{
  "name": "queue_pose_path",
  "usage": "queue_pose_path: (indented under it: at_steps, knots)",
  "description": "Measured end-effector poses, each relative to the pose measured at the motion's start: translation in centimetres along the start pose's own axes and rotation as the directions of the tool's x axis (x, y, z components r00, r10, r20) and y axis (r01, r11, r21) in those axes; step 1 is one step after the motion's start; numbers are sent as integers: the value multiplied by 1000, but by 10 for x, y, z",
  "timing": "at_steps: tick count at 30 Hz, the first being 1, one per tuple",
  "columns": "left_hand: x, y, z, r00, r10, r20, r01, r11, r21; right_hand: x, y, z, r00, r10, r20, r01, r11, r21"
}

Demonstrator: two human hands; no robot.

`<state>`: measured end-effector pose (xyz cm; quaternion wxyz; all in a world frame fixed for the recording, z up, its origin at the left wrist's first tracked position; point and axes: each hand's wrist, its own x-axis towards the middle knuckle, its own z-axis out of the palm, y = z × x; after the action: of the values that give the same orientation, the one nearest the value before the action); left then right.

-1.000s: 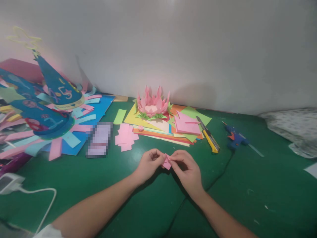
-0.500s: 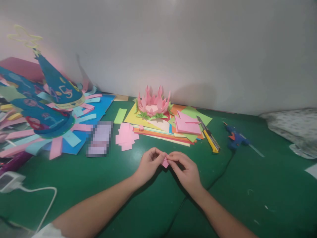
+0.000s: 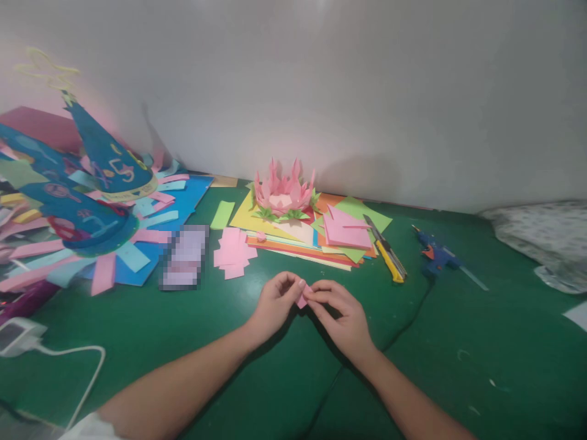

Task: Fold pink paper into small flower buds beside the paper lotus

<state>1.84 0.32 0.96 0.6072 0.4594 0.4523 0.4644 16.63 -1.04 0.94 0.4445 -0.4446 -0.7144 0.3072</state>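
Between my fingertips, above the green table (image 3: pixel 257 391), is a small folded piece of pink paper (image 3: pixel 302 301). My left hand (image 3: pixel 279 304) pinches its left side with thumb and forefinger, while my right hand (image 3: pixel 340 315) pinches the right side. Part of the paper is hidden behind the fingers. Beyond my hands lies a loose pile of pink paper pieces (image 3: pixel 233 252). Behind that, a pink paper lotus flower (image 3: pixel 284 194) with green leaves sits on a stack of coloured paper (image 3: pixel 302 249).
A yellow utility knife (image 3: pixel 389 260) and a blue glue gun (image 3: pixel 438 253) with a trailing cord lie at right. Blue cone hats (image 3: pixel 98 226) crowd the left, near a pixelated rectangle (image 3: pixel 184 256) and a white cable (image 3: pixel 98 366). A wall (image 3: pixel 367 91) rises behind.
The pink paper has shifted slightly left and turned between my fingertips. My hands have barely moved, and the things on the table stay where they were.
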Motion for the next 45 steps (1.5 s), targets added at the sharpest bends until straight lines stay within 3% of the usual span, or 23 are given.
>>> queue_pose_path:
  at_steps: [5,9,11,14,20,30,41,45]
  knots:
    - [-1,-1,0,997,60,-49,-55,994,98,3,-4,-3,989,123,85,-139,964,225]
    - [-3,-2,-2,994,99,-37,-91,979,184,6,-4,0,939,327,105,-342,860,378]
    - [-4,-2,-2,995,100,-30,-92,973,210,6,-3,2,926,357,121,-375,834,405]
    - [-4,0,-2,997,75,-29,-68,979,194,5,-3,5,937,338,93,-345,844,410]
    - [-2,-2,0,1000,-16,26,17,999,-35,3,0,4,934,353,-54,-307,870,386]
    - [-1,-2,0,998,-62,-8,60,985,-161,4,0,1,947,320,-6,-303,901,311]
    - [-4,-3,1,999,-46,-19,46,998,30,2,-3,-1,989,87,-119,-88,996,-3]
    - [-3,-4,1,997,-59,-52,59,998,5,2,-3,-2,993,26,-115,-35,997,-76]
